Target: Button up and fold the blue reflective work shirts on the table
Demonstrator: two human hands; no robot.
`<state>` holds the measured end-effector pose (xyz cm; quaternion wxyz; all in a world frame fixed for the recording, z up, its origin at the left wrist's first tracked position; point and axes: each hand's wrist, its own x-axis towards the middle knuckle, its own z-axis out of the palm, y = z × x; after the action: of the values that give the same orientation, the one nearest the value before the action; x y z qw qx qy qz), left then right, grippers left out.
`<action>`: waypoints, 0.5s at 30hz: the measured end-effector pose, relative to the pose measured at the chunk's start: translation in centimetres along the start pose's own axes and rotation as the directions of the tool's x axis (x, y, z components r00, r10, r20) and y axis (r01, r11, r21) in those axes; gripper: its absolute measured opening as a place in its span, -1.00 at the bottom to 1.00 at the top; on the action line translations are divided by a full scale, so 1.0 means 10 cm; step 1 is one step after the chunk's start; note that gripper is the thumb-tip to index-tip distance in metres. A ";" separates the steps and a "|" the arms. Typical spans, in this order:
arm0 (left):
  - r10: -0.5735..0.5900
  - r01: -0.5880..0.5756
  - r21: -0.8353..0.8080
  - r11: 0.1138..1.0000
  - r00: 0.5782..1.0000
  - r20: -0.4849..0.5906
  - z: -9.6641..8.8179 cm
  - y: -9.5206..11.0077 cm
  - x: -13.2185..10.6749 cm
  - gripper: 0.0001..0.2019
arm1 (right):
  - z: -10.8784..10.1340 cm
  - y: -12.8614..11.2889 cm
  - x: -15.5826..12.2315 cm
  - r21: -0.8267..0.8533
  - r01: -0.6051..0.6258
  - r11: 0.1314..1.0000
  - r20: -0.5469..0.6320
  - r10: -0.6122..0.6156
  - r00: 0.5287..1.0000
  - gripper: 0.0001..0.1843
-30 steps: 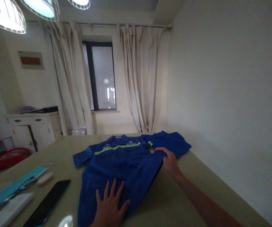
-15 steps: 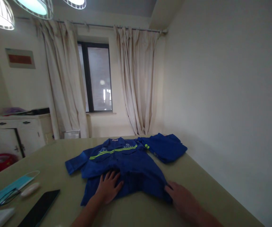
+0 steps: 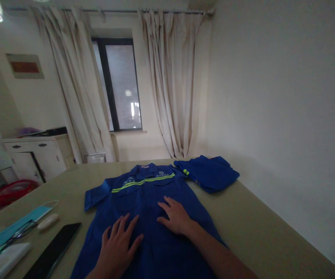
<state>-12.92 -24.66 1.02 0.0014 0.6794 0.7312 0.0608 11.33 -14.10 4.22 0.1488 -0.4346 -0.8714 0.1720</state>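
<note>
A blue short-sleeved work shirt (image 3: 152, 201) lies spread face up on the table, its collar at the far side and yellow-green stripes across the chest. My left hand (image 3: 118, 240) rests on the lower left front of the shirt, fingers spread. On the right front, below the chest pocket, my right hand (image 3: 175, 215) lies with its fingers apart. Neither hand grips the cloth. The shirt's hem is out of view at the bottom. Beside the right sleeve sits a folded blue garment (image 3: 211, 174) with a yellow-green stripe.
On the left of the table (image 3: 260, 232) lie a black phone (image 3: 54, 248), a light-blue face mask (image 3: 16, 228), glasses (image 3: 25, 228), a pale oval object (image 3: 48, 222) and a white box-like object (image 3: 9, 259). A wall (image 3: 286, 116) borders the table's right side.
The shirt's lower part, bunched up before, now lies flat and stretches toward me. My right hand has let go of the right edge and moved onto the front. The view has tilted down.
</note>
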 end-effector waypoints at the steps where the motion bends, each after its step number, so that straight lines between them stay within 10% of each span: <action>1: -0.027 0.027 0.005 1.000 1.000 0.008 0.02 -0.01 0.12 -0.34 | 0.12 0.03 0.05 -0.011 -0.014 1.000 0.003 0.014 1.000 -0.29; 9: 0.122 -0.123 0.005 0.992 0.992 0.040 0.18 -0.11 1.10 -0.33 | 0.37 0.30 0.31 -0.078 -0.155 0.985 -0.122 0.145 0.982 -0.33; 15: 0.132 -0.132 -0.014 0.991 0.989 0.059 0.10 -0.12 1.31 -0.37 | 0.28 0.45 0.66 -0.117 -0.277 0.954 -0.156 0.257 0.954 -0.30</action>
<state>-15.04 -11.63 1.00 0.0225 0.7279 0.6839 0.0443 9.55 -6.66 0.53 0.1541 -0.5686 -0.8019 0.0995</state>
